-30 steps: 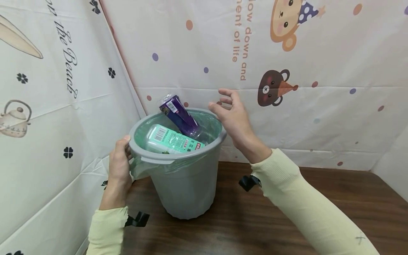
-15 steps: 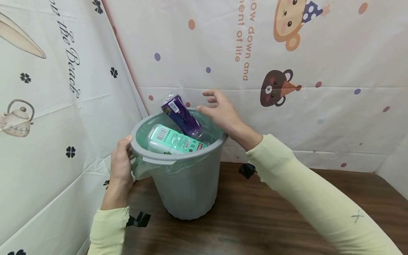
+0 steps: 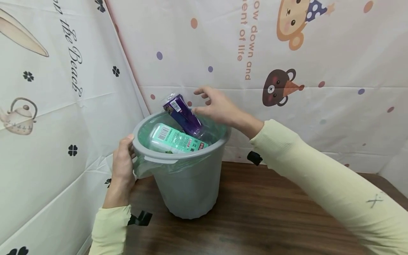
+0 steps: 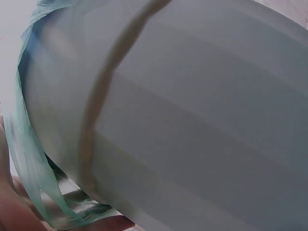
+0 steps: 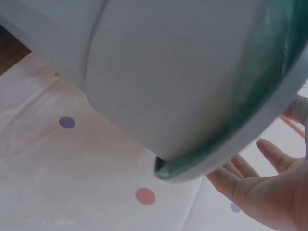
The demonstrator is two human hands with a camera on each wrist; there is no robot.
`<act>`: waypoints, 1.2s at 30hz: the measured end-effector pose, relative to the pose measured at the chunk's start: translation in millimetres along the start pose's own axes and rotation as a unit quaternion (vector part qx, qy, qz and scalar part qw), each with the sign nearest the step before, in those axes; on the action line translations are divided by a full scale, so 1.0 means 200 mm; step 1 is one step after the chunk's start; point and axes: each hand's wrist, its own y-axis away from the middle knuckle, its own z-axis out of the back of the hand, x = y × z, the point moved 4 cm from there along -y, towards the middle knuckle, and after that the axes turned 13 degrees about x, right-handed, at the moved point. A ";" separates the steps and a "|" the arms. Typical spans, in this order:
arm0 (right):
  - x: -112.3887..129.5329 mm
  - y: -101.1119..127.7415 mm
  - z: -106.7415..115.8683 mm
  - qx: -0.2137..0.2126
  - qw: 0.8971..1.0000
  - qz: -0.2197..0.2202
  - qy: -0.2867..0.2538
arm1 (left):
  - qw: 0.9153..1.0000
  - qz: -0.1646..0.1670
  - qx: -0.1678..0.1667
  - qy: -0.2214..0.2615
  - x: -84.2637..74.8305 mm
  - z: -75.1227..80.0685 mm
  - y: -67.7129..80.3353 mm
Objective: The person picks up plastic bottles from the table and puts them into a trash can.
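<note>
A grey trash can (image 3: 191,191) stands on the table, lined with a thin green plastic bag (image 3: 143,166) folded over its rim. Inside lies a clear plastic bottle with a mint-green label (image 3: 178,140). Leaning across it, a purple-labelled bottle (image 3: 186,115) sticks up past the far rim. My left hand (image 3: 122,164) grips the can's left edge, thumb at the rim; the left wrist view shows its fingers (image 4: 17,211) by the hanging bag. Over the right back rim, my right hand (image 3: 220,106) holds nothing, fingers spread and loosely bent, thumb tip close to the purple-labelled bottle.
The dark wooden table (image 3: 255,212) extends to the right of the can. White printed cloth (image 3: 178,42) hangs close behind, and another cloth panel (image 3: 47,177) stands along the left. Black straps (image 3: 141,217) stick out from both sleeves.
My right hand has moved left over the can's back rim, toward the purple-labelled bottle. My left hand keeps its hold on the can's edge. Both bottles stay in place.
</note>
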 end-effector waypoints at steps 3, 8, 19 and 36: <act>0.02 -0.01 0.02 0.009 1.000 0.005 0.023 | 1.000 0.000 -0.001 -0.003 0.00 0.00 0.00; 0.06 -0.05 0.03 0.030 0.995 0.021 0.091 | 1.000 0.000 -0.001 -0.003 -0.01 0.00 0.00; 0.12 -0.18 0.01 0.060 0.975 0.040 0.208 | 1.000 -0.001 -0.003 -0.008 0.00 0.00 -0.01; 0.20 -0.27 -0.09 0.131 0.935 0.044 0.327 | 1.000 -0.016 -0.005 -0.007 0.00 0.00 -0.01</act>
